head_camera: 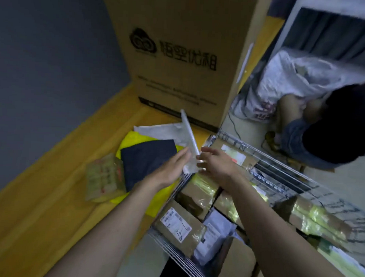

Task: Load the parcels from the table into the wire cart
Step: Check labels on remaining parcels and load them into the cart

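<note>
Both hands up between the counter [51,196] and the wire cart [280,162], with a thin white plastic parcel [189,136] standing on edge between them. Left hand [172,167] flat against the parcel's near side, fingers straight and together, more pressing than gripping. Right hand [213,162] on the far side, fingers spread toward the bag's lower end; whether the thumb pinches the plastic, impossible to tell through the blur. Held edge-up like this probably to slip it into a narrow gap, since the cart below the right hand is already packed with taped cardboard boxes [180,225] and soft mailers.

Still waiting on the counter, just beyond and under the left hand: a dark blue mailer [147,160] lying on a yellow bag [134,136], a flat white bag [157,129] past the fingertips, and a tape-wrapped brown packet [103,177] well left of the left wrist. Stacked loosely, flat pieces on top of each other, likely as dropped for sorting.

Farther ahead of both hands, a tall printed cardboard carton [180,55] upright at the back of the counter. Off past the right hand, beyond the cart, another person [332,133] crouched on the floor beside a white sack [293,80].

Task judged part done: cart well filled, several soft parcels left.
</note>
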